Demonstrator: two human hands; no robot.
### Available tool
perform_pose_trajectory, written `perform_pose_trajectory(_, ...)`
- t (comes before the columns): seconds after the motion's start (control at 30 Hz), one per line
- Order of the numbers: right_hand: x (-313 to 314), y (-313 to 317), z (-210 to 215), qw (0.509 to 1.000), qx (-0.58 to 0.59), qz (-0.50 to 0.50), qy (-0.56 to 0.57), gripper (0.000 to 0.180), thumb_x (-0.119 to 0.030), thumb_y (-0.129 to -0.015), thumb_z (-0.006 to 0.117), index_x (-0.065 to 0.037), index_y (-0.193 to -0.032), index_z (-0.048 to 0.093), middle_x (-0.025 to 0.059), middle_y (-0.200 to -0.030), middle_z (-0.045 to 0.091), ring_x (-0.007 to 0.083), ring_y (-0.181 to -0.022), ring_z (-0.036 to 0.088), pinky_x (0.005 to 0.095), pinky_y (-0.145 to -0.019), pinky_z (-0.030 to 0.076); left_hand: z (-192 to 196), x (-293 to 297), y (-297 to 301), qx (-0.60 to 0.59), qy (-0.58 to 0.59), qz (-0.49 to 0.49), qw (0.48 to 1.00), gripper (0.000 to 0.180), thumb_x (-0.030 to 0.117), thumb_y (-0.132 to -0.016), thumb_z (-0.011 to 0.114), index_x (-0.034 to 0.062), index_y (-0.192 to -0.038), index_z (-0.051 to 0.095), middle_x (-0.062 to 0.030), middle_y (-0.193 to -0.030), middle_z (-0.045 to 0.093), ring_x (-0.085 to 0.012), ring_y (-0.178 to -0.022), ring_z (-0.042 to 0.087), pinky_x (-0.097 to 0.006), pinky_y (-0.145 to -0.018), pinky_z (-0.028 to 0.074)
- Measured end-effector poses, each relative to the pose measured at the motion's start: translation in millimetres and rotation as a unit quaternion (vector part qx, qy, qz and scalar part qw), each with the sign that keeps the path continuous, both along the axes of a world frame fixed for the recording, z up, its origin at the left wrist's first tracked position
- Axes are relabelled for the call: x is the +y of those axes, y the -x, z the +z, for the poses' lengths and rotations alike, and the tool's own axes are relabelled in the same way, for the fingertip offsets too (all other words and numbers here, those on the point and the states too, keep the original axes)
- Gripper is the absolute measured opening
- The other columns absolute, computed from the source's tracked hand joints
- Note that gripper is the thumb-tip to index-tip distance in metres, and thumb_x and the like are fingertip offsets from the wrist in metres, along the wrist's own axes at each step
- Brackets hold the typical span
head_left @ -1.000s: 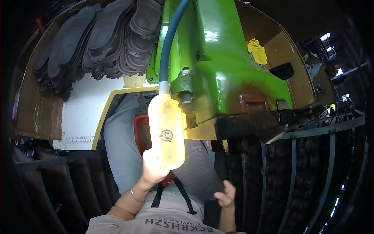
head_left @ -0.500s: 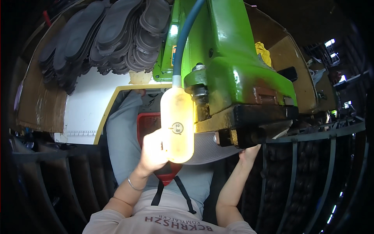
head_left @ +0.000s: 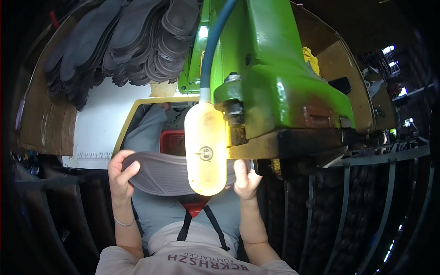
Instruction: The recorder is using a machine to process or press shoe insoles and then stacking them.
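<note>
A dark grey shoe sole [head_left: 158, 175] with a textured face stretches crosswise above my lap. My left hand [head_left: 121, 176] grips its left end, thumb on top and fingers curled round the edge. At the other end my right hand [head_left: 246, 179] is closed on the sole, just below the green machine's dark head [head_left: 279, 149]. A glowing oblong lamp [head_left: 206, 149] hangs in front and hides the middle of the sole and part of its right end.
Stacks of dark grey soles [head_left: 137, 32] stand at the upper left beside a cardboard box wall [head_left: 48, 121]. The green machine [head_left: 279, 68] fills the upper middle. Behind the lamp sits a red basket [head_left: 172, 142]. Metal bars [head_left: 348, 206] run along the right.
The sole has moved left, out from under the machine head. My left hand has gone from behind the lamp to the sole's left end; my right hand has moved left too.
</note>
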State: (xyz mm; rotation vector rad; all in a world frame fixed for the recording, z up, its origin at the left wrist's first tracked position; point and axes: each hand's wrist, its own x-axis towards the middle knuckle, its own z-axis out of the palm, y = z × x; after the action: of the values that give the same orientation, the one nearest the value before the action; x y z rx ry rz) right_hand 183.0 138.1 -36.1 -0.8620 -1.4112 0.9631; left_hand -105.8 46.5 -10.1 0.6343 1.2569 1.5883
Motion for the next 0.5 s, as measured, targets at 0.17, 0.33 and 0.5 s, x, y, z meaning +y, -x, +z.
perform_pose_trajectory(0.17,2.6,5.1,-9.1,1.0,-0.022,-0.009,-0.017,0.046,0.006,-0.081,0.066,0.004,-0.123,0.049,0.0128,-0.11,0.061,0.0182,-0.088,0.063,0.029,-0.077,0.054,-31.3,-45.3,-15.0,-0.003,0.062,-0.06,0.996,0.016,0.003,-0.079,0.07,0.0042,-0.078,0.054,-0.0007,-0.076,0.06,-0.0042,-0.068,0.052,-0.021,-0.063,0.044)
perform_pose_trajectory(0.33,11.8,6.8,-9.8,0.999,-0.01,0.012,0.048,0.04,0.013,-0.071,0.072,0.006,-0.108,0.058,0.0067,-0.096,0.063,0.0136,-0.077,0.061,0.024,-0.07,0.05,-56.9,-81.2,-96.1,0.003,0.176,-0.219,0.96,0.015,0.0,-0.083,0.072,-0.0031,-0.094,0.062,-0.0029,-0.086,0.067,-0.0047,-0.076,0.06,-0.021,-0.065,0.051)
perform_pose_trajectory(0.5,8.5,16.2,19.3,0.999,-0.046,0.018,-0.01,0.047,0.001,-0.062,0.085,0.002,-0.103,0.061,0.0041,-0.091,0.064,0.0128,-0.077,0.06,0.0252,-0.07,0.05,-58.8,-69.1,-151.0,0.198,0.133,-0.288,0.927,0.025,0.014,-0.08,0.077,-0.0026,-0.096,0.069,-0.007,-0.068,0.068,-0.0043,-0.054,0.055,-0.025,-0.05,0.046)
